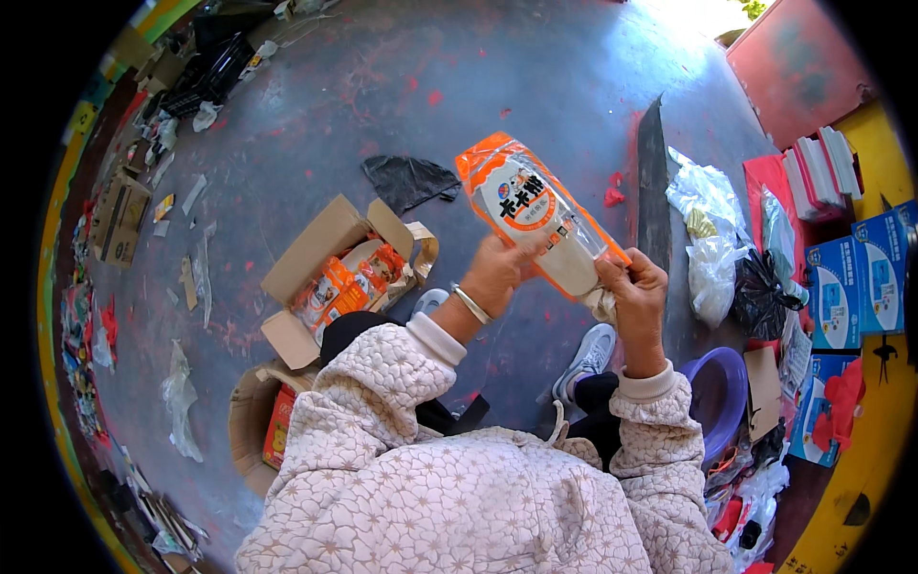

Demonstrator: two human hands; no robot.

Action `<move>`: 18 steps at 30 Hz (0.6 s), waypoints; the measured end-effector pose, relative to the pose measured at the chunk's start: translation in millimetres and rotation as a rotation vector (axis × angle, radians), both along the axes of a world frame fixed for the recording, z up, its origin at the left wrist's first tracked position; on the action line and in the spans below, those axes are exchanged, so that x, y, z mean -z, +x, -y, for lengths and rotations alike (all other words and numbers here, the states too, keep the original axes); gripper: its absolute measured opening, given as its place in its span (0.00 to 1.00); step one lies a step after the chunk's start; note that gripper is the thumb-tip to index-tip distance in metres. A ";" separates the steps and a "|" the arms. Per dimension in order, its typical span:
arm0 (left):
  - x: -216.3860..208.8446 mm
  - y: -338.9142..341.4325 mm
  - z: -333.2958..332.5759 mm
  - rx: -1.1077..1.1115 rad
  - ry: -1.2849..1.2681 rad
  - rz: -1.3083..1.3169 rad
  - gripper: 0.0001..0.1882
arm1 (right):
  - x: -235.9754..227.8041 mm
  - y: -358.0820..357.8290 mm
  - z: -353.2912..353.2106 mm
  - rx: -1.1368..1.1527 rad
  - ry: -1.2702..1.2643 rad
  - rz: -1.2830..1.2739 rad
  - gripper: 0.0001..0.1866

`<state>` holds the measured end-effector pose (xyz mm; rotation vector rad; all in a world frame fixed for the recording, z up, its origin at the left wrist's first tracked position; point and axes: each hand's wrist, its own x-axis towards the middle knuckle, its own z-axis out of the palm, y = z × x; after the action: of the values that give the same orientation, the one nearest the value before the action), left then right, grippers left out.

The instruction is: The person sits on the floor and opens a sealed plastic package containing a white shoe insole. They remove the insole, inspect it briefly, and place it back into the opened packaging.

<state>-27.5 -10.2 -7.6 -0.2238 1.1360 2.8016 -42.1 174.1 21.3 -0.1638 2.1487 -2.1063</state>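
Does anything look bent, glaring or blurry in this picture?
In the head view, the wide fisheye lens bows edges near the rim, such as the yellow surface at right, and the corners are black; same view, bright light washes out the floor toward the upper right; same view, the left hand, right hand and orange-edged package look reasonably sharp.

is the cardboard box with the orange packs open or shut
Open: the cardboard box has its flaps spread outward, and the orange packs show through the uncovered top.

The packet (537, 212) is orange and white.
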 end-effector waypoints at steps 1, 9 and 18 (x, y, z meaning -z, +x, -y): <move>-0.3 -3.2 4.2 -0.055 0.067 0.008 0.13 | -2.5 1.8 -1.8 -0.015 0.111 -0.078 0.04; 6.4 -26.3 48.3 -0.442 -0.047 0.020 0.12 | -6.0 -3.0 -5.5 -0.028 -0.121 0.169 0.04; -7.3 -18.5 29.8 -0.040 0.060 0.461 0.32 | -12.9 -7.3 -7.5 0.138 0.643 -0.981 0.04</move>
<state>-46.0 -40.0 -0.2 -0.8401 0.9408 2.6055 -49.4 181.6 34.2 -1.1919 3.3003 -1.3539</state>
